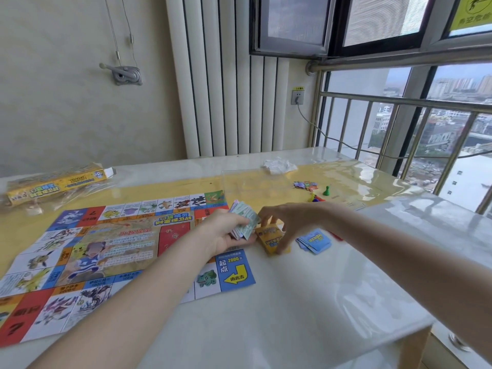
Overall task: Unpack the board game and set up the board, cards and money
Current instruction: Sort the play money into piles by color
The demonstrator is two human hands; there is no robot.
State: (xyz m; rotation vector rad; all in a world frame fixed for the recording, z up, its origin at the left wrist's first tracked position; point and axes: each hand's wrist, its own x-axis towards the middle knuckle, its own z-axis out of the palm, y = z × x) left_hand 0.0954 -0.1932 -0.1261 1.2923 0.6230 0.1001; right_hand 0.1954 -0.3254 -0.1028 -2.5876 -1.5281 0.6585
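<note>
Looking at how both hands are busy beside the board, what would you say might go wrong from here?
The left hand grips a fanned wad of paper money while the right hand pinches the yellow card stack; loose notes may slip out and scatter. The blue card pile lies close beside the right hand, so a sweep could knock it askew. The left forearm hangs over the board and might shift it.

board (111,251): 1 | card stacks: yellow (271,239) 1, blue (314,241) 1 | money wad (243,221): 1 | box (57,186): 1

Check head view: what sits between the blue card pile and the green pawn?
In the head view, mostly bare glossy table separates the blue card pile from the green pawn; a yellow pawn and small red and blue pieces lie near the pawn end.
</note>
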